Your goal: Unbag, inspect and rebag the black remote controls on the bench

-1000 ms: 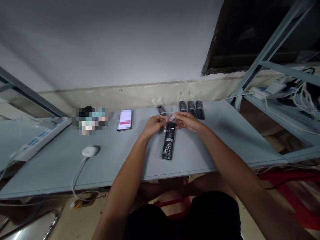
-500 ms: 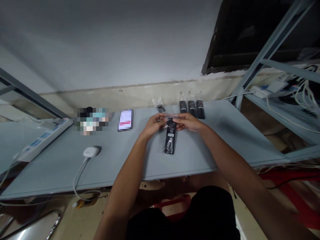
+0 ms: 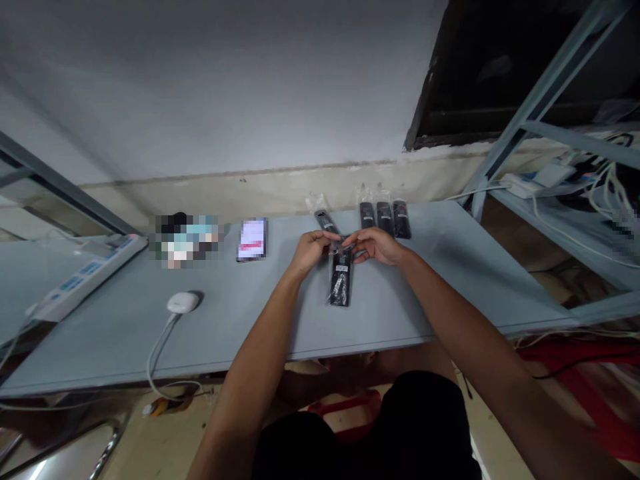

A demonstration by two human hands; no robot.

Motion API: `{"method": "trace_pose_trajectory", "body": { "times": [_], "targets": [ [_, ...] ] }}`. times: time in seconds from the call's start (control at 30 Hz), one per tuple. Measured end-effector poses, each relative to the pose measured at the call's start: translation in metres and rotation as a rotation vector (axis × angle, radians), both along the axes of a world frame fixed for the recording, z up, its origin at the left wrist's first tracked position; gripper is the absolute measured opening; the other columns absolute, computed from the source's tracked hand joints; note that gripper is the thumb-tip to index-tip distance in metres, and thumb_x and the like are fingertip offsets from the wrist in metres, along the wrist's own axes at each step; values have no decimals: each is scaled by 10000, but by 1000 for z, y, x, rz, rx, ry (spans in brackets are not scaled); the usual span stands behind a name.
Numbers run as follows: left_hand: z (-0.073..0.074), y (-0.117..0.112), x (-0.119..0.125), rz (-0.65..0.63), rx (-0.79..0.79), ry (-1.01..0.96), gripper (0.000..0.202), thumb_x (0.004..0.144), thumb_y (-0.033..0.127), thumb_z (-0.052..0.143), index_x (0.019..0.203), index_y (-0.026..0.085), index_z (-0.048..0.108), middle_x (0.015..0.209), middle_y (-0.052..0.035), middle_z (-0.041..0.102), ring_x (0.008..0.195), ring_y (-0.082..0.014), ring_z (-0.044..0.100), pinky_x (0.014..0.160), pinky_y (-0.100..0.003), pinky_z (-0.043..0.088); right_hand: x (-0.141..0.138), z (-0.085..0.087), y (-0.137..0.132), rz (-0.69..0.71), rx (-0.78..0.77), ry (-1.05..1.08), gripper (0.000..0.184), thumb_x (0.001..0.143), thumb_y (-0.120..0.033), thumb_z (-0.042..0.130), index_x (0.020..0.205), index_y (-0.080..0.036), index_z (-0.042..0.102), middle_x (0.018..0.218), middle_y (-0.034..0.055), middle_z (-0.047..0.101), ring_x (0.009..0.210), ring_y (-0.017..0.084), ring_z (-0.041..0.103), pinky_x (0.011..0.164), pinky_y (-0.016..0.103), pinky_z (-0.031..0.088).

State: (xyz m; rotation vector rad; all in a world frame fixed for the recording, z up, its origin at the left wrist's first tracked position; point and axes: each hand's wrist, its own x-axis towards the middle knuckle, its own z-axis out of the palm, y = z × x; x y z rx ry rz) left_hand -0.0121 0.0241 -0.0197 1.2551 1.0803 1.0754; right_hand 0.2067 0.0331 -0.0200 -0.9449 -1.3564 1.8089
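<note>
"What was hard to make out on the long grey table [image 3: 225, 320]?"

"The blurred patch [image 3: 185, 241] beside the phone [image 3: 252, 239] couldn't be read at all, and fingers hid the top of the black remote in its clear bag [image 3: 340, 283]."

"Where was that remote?"

"Near the table's middle, in front of three bagged remotes [image 3: 385, 219] and a fourth remote [image 3: 325, 221] at the back edge. I couldn't tell whether its lower end touched the table."

"And the grip?"

"The left hand [image 3: 314, 252] and right hand [image 3: 375, 245] were close together, their fingers pinching the bag's neck."

"Any change from a second earlier?"

"Yes, the black remote sat straighter, no longer slanted, its lower end higher in view."
</note>
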Motion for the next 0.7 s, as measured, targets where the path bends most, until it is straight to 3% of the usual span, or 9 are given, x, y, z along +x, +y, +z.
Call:
{"method": "trace_pose_trajectory", "body": {
  "times": [0.1, 0.23, 0.33, 0.4, 0.5, 0.57, 0.7],
  "targets": [
    [0, 0, -1, -11, 45, 59, 282, 709, 199, 591, 866, 140, 817, 817, -75, 736, 768, -195, 654, 760, -323, 536, -4, -2, -1, -74, 59, -67, 293, 813, -425, 874, 839, -160, 751, 886, 83, 799, 727, 161, 734, 602, 249, 621],
    [-5, 2, -3, 58, 264, 276, 314, 757, 191, 553, 923, 151, 816, 1032, -115, 734, 907, -234, 679, 839, -367, 566, -6, -8, 2, -120, 103, -72, 388, 652, -305, 995, 831, -176, 675, 811, 27, 755, 739, 148, 723, 621, 241, 611],
    [-13, 3, -4, 107, 528, 485, 493, 768, 133, 547, 1204, 165, 775, 1267, -142, 710, 1157, -281, 661, 1053, -438, 524, -2, -11, 6, -161, 105, -77, 392, 633, -257, 987, 850, -180, 669, 801, 8, 735, 715, 140, 713, 609, 240, 598],
    [-17, 2, -4, 40, 632, 606, 663, 792, 110, 548, 1444, 177, 647, 1484, -150, 627, 1391, -309, 554, 1196, -493, 422, 2, -11, 9, -192, 130, -117, 380, 641, -233, 969, 898, -181, 694, 770, -6, 722, 675, 128, 691, 598, 232, 577],
    [-19, -4, -1, -104, 613, 790, 699, 897, 158, 544, 1591, 219, 501, 1659, -130, 483, 1576, -344, 358, 1268, -584, 291, 6, -9, 11, -246, 219, -188, 367, 681, -239, 932, 982, -179, 731, 742, -13, 725, 658, 122, 675, 640, 239, 563],
    [-17, -9, 2, -129, 580, 877, 653, 949, 222, 554, 1599, 226, 488, 1662, -141, 478, 1586, -372, 330, 1259, -615, 271, 7, -7, 11, -279, 307, -228, 358, 710, -273, 910, 1015, -176, 752, 790, 5, 755, 690, 133, 688, 709, 271, 577],
    [-11, -12, 4, 31, 565, 939, 727, 949, 325, 644, 1622, 166, 420, 1507, -204, 596, 1456, -400, 460, 1211, -591, 339, 8, -4, 14, -364, 419, -252, 376, 717, -326, 891, 1045, -183, 777, 837, 29, 778, 748, 173, 716, 776, 323, 592]
  ]
}}
